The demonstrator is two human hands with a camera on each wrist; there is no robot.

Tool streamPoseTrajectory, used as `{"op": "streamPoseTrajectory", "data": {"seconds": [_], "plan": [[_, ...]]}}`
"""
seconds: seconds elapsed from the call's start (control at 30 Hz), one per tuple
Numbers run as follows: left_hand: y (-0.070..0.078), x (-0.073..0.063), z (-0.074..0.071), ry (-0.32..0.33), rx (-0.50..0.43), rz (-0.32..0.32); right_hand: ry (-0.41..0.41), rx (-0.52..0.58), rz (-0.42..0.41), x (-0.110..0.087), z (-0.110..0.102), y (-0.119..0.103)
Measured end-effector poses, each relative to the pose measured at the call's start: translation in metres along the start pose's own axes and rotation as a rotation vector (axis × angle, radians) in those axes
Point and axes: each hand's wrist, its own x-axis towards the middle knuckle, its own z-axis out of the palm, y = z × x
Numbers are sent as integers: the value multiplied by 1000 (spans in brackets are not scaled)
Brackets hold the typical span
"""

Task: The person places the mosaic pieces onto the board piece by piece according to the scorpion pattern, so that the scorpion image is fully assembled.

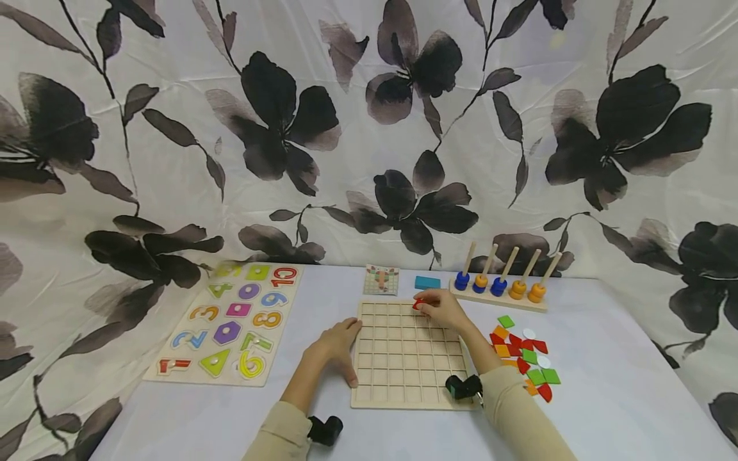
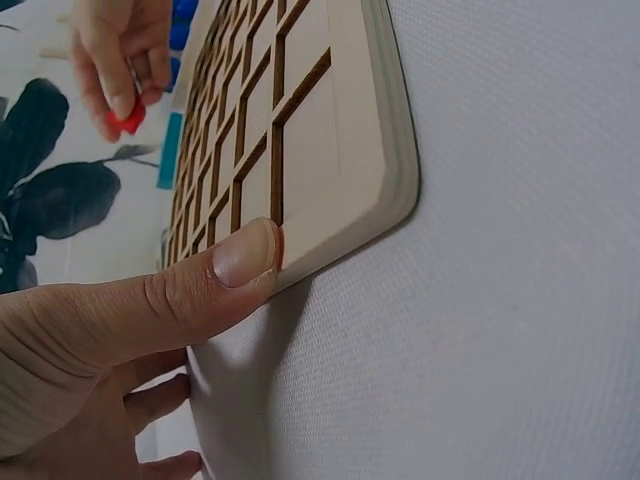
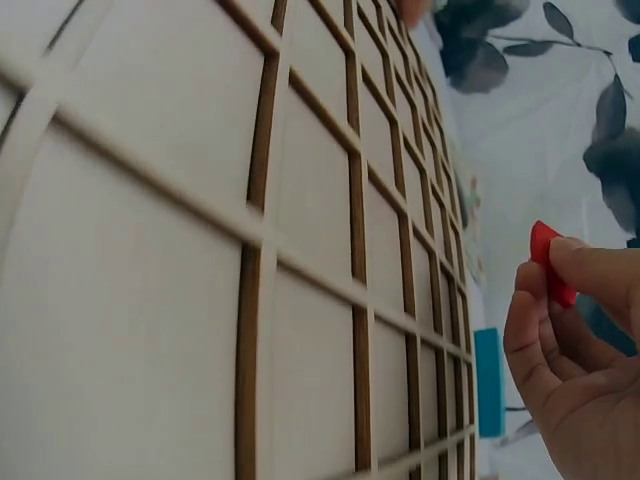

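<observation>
red flat piece point(image 3: 541, 240), pinched in right hand point(image 1: 441, 308), could drop if that pinch slips; spread left hand point(image 1: 337, 349) touches pale wooden grid board point(image 1: 412, 355) at left.

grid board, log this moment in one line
left hand touches edge of board | right hand pinches red piece | loose pieces right of board
</observation>
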Motion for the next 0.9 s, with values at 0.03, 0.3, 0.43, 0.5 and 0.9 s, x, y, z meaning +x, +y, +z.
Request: {"op": "streamPoseTrajectory", "data": {"seconds": [0.03, 0.3, 0.43, 0.5, 0.9], "plan": [[0, 0, 0, 1, 3, 4, 0, 8, 3, 1, 3, -1], [2, -2, 0, 6, -6, -1, 1, 112, 55, 13, 19, -6], [1, -1, 0, 1, 0, 3, -4, 199, 96, 21, 27, -9], [0, 0, 0, 2, -1, 4, -14, 240, 100, 24, 31, -12], [-1, 0, -2, -4, -11, 28, 13, 141, 121, 39, 45, -22]]}}
